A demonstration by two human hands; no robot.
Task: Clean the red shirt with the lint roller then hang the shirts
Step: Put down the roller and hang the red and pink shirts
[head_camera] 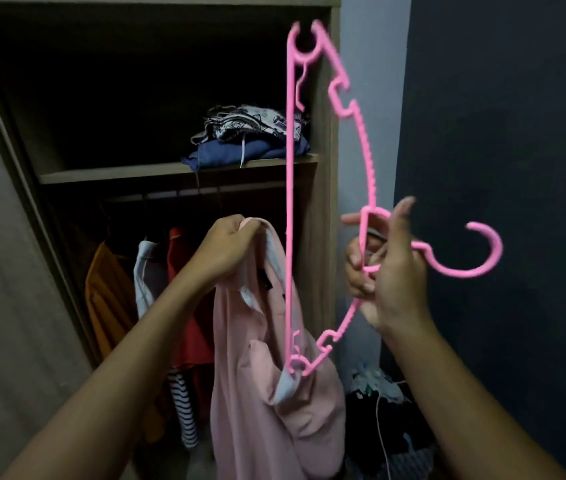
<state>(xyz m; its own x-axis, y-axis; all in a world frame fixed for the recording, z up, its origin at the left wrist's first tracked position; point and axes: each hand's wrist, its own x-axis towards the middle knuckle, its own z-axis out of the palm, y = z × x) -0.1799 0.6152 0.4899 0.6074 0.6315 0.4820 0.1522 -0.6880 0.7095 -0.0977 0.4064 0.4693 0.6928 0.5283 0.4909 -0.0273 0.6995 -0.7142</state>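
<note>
Both hands are closed: the right hand (387, 268) grips the pink hanger (290, 209) at its neck, long axis upright, lower tip just inside the pink shirt (267, 393) whose collar the left hand (229, 247) pinches alongside.

Shirt (260, 358) left of hanger (289, 202); wardrobe (323, 209) behind; folded clothes (250, 140) on shelf (118, 173).

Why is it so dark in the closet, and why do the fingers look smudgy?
In the head view, dim room light leaves the wardrobe top nearly black; the right hand gripping the pink hanger is smeared by motion blur; the left hand holding the pink shirt looks sharper; the wide lens bends the edges.
</note>
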